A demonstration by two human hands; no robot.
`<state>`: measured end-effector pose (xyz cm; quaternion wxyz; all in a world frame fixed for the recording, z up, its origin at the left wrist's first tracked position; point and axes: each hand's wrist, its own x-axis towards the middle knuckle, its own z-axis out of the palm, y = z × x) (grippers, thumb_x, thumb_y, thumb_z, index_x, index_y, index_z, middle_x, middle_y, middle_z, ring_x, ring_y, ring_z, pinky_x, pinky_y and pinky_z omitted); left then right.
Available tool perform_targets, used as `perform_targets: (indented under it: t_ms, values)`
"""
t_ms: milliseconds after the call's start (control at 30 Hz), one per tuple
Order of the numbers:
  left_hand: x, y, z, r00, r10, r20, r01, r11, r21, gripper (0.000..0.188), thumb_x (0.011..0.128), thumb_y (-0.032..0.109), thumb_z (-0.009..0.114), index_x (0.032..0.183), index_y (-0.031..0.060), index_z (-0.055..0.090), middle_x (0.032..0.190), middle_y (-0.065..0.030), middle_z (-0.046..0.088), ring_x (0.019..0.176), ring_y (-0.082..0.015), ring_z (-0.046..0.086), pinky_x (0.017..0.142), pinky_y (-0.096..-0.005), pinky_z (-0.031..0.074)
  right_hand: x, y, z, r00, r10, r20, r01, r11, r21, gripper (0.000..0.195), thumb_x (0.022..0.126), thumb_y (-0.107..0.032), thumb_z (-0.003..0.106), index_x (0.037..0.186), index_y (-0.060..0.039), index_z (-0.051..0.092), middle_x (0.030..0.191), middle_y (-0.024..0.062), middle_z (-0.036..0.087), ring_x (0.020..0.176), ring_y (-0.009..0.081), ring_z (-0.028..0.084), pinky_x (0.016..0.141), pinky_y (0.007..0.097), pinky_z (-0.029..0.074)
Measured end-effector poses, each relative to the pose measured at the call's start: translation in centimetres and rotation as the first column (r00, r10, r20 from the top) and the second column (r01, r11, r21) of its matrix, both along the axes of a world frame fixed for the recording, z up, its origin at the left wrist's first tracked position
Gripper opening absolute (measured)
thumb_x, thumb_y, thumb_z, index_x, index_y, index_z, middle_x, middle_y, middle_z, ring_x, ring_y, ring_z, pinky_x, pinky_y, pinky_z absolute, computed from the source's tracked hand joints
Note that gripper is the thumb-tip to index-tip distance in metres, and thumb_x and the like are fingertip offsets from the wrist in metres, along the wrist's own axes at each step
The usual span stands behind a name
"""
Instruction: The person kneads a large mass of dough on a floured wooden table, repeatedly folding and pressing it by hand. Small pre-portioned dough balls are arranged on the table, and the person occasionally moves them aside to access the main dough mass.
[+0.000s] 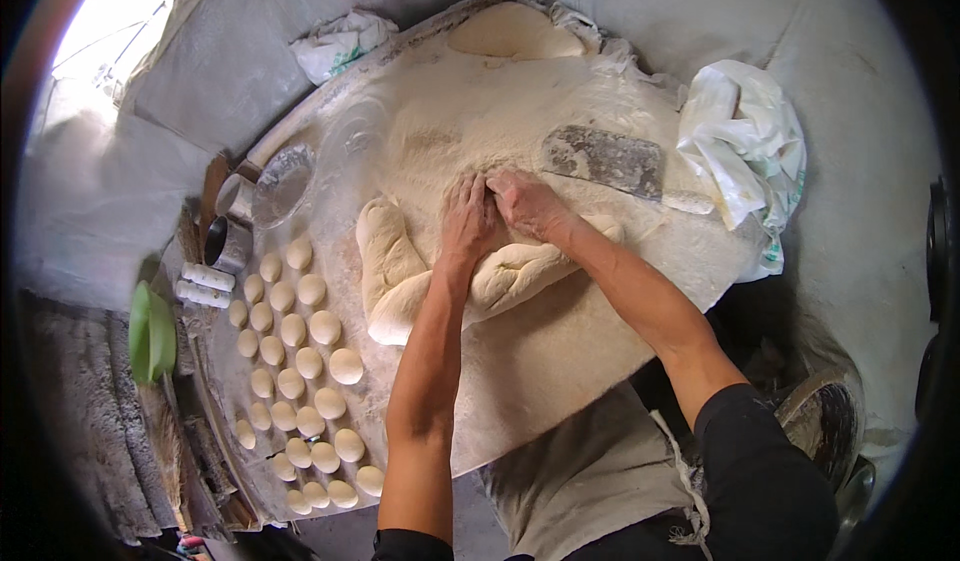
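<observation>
Both my hands are together near the middle of a floured work table, just beyond a thick rope of dough (517, 276) that bends up at its left end. My left hand (470, 216) lies palm down with its fingers pointing away. My right hand (527, 202) is beside it with curled fingers, its fingertips close to the left hand. Loose flour (442, 144) surrounds the fingertips; whether a small piece of dough is under the hands cannot be told. My forearms pass over the dough rope and hide parts of it.
Rows of dough balls (309, 363) cover the table's left side. Beyond them stand metal cans (228, 244) and a clear bowl (283, 186). A floury scraper (604, 162) lies right of my hands, near a white plastic bag (742, 141). A flat dough piece (516, 32) rests at the far edge.
</observation>
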<state>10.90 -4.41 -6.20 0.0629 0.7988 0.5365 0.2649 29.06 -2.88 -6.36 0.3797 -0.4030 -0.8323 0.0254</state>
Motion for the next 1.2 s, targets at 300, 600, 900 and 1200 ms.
perform_targets:
  t_ms: [300,600,900,1200]
  values:
    - [-1.4,-17.1,5.0,0.949,0.187,0.254,-0.096,0.939,-0.332,0.044,0.1,0.03,0.069,0.13,-0.0017,0.071,0.125,-0.0262,0.073,0.122,-0.043,0.067,0.107,-0.0503,0.051,5.6,-18.8,5.0,0.952,-0.134,0.275,0.19,0.964,-0.185,0.045,0.103,-0.042,0.066,0.126,-0.0038,0.071,0.128,0.0171,0.07,0.119,0.0351,0.065,0.109,0.0494,0.047]
    - [1.3,-36.5,6.5,0.954,0.208,0.217,-0.23,0.969,0.085,0.028,0.091,0.014,0.078,0.115,0.0047,0.07,0.119,-0.0159,0.073,0.107,-0.0376,0.068,0.097,-0.0474,0.053,17.3,-28.3,4.6,0.994,-0.06,0.094,0.086,0.951,-0.298,0.064,0.081,-0.015,0.078,0.142,-0.0045,0.063,0.149,0.0151,0.059,0.141,0.0374,0.053,0.123,0.0504,0.038]
    - [11.4,-27.5,4.7,0.995,0.012,0.101,-0.029,0.984,0.174,0.043,0.09,0.022,0.072,0.125,-0.0002,0.061,0.122,-0.0212,0.066,0.117,-0.039,0.065,0.097,-0.0465,0.055,6.2,-28.9,4.2,0.569,-0.28,-0.774,-0.229,0.849,-0.475,0.024,0.093,-0.008,0.068,0.115,0.0015,0.066,0.109,0.0172,0.069,0.101,0.0344,0.068,0.09,0.0422,0.056]
    - [8.9,-25.5,3.5,0.997,0.072,0.036,-0.075,0.995,0.061,0.02,0.088,0.017,0.072,0.1,0.0049,0.061,0.101,-0.0151,0.064,0.096,-0.0392,0.069,0.078,-0.049,0.059,3.9,-29.5,5.0,0.78,-0.468,-0.416,0.108,0.754,-0.648,0.017,0.094,-0.014,0.075,0.095,0.0005,0.065,0.094,0.0168,0.07,0.077,0.0211,0.066,0.072,0.0394,0.056]
